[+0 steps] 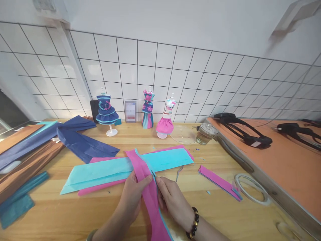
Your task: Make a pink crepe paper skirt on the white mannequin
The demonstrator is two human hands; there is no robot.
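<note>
Strip (149, 197) of pink cloth, seemingly unfinished

2 hands work it above the tabletop (82, 217): the left hand's (132, 194) grip pinches its middle, the right hand's (173, 197) grip its blue edge. 3 dress forms (147, 112) stand clothed; light-blue cloth (173, 159) lies flat beyond. The strip's near end is cut off; a dark sliver (153, 173) by the right fingertips defies identification.

Clear glass (207, 135) standing near orange surface (283, 167); black strapped device (260, 141) (perhaps headset, too blurred to tell) lying on that surface; white grid-tiled wall (126, 73) behind.
</note>
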